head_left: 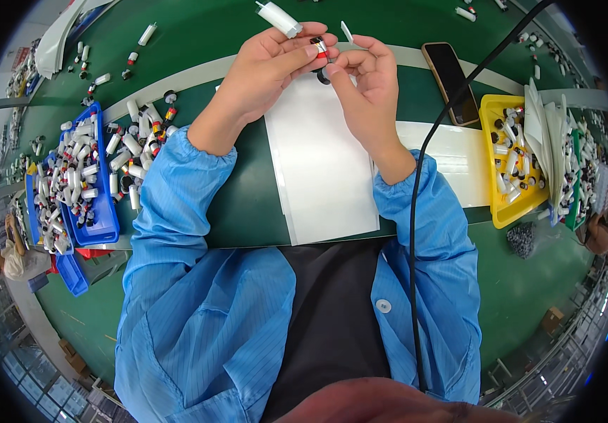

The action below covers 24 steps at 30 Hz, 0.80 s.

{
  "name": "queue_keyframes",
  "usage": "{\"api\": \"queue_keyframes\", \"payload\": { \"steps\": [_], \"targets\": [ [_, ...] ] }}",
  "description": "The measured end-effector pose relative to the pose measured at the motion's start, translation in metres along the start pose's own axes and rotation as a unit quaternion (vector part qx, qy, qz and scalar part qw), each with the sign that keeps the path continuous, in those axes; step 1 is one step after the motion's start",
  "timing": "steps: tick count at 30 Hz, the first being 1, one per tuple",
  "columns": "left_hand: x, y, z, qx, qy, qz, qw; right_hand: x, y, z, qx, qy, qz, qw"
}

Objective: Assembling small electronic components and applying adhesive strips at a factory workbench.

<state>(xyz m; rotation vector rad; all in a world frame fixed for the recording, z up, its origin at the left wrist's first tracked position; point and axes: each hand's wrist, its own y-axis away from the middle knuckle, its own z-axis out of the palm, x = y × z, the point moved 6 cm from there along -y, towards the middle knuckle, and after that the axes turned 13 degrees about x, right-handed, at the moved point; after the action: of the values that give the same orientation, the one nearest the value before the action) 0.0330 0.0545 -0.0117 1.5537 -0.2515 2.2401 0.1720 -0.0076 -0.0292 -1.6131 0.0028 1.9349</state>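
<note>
Left hand [265, 67]: small red-banded cylinder [319, 48] is pinched at the fingertips, white tube [280, 18] above
Right hand [364, 81]: black cap [324, 75] is pinched; axes should be aligned before pressing
Support: white sheet [318, 162] is kept beneath

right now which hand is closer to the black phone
Right. The right hand is just left of the black phone; the left hand lies farther left, beyond the right hand.

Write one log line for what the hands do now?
left hand: pinches small red-banded part | right hand: touches same part | below: white sheet | left: blue bin
</note>
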Motion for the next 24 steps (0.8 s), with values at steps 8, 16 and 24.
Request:
{"api": "queue_keyframes", "payload": {
  "steps": [8, 16, 24],
  "targets": [
    [0.005, -0.002, -0.005, 0.005, -0.123, 0.047, 0.991, -0.016, -0.010, -0.012, 0.005, -0.056, 0.009, 0.998],
    [0.003, 0.002, -0.001, -0.012, -0.201, 0.083, 0.976, -0.015, -0.004, -0.003, -0.025, -0.031, 0.104, 0.994],
    [0.005, 0.007, 0.004, -0.011, -0.215, 0.080, 0.973, -0.006, -0.005, -0.007, -0.005, -0.036, 0.120, 0.992]
  ]
}}
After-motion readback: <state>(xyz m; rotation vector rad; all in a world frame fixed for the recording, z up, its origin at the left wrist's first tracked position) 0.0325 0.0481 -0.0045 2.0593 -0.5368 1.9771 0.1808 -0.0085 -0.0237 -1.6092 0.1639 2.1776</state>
